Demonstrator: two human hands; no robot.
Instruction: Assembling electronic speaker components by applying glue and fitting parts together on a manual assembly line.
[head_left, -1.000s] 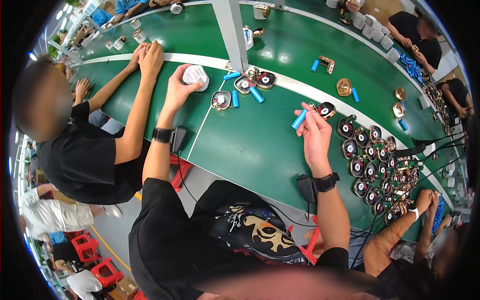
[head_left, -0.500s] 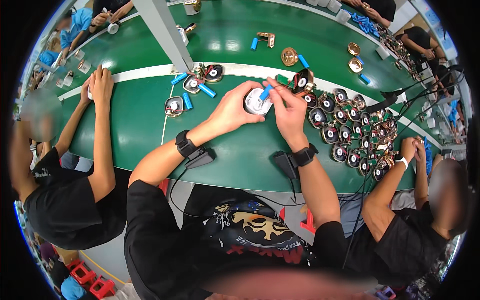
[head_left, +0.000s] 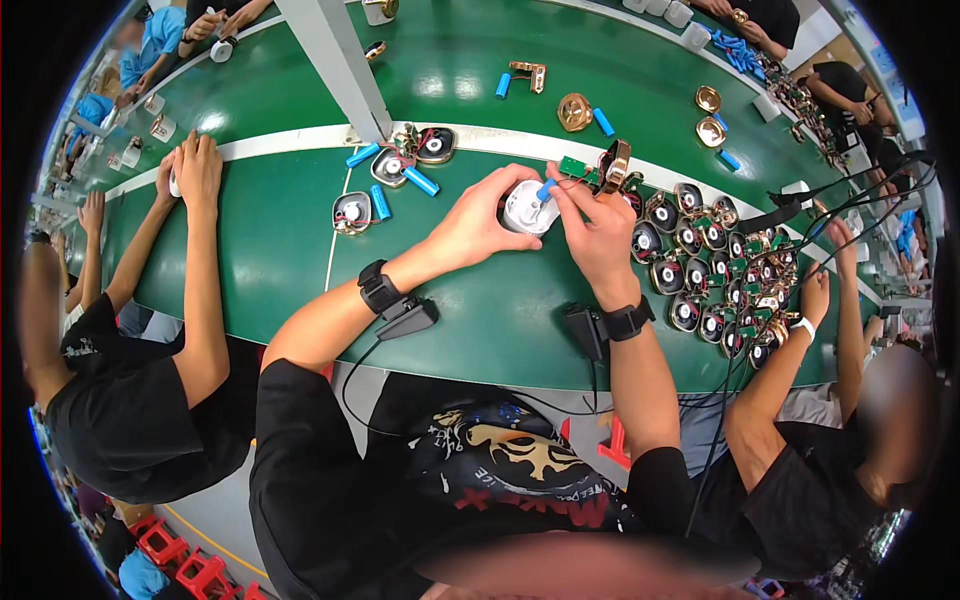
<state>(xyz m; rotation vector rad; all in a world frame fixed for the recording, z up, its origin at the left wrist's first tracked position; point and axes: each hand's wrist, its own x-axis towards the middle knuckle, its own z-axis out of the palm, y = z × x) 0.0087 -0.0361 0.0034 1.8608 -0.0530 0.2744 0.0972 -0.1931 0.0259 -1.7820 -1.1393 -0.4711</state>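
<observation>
My left hand (head_left: pixel 478 218) is wrapped around a white round cup-shaped housing (head_left: pixel 527 215), its open side facing up. A short blue cylindrical battery (head_left: pixel 546 189) is pinched in the fingertips of my right hand (head_left: pixel 600 235), tilted at the housing's mouth. Whether its lower end is inside cannot be made out. Thin wires run near the battery to a green circuit board (head_left: pixel 578 168) and a gold-rimmed speaker part (head_left: pixel 615 165), just beyond my right fingers. My right palm and fingers partly hide these wires.
Many speaker assemblies (head_left: pixel 690 270) crowd the green table (head_left: pixel 480 320) to my right, under black cables (head_left: pixel 850 190). Speakers with blue batteries (head_left: pixel 420 180) lie left of my hands. A grey post (head_left: pixel 335 70) rises beyond. Co-workers' arms (head_left: pixel 200 240) reach in on both sides.
Both my hands have shifted slightly right with the housing and battery. Parts on the far strip have moved a little left. The co-worker on the right has raised a hand.
</observation>
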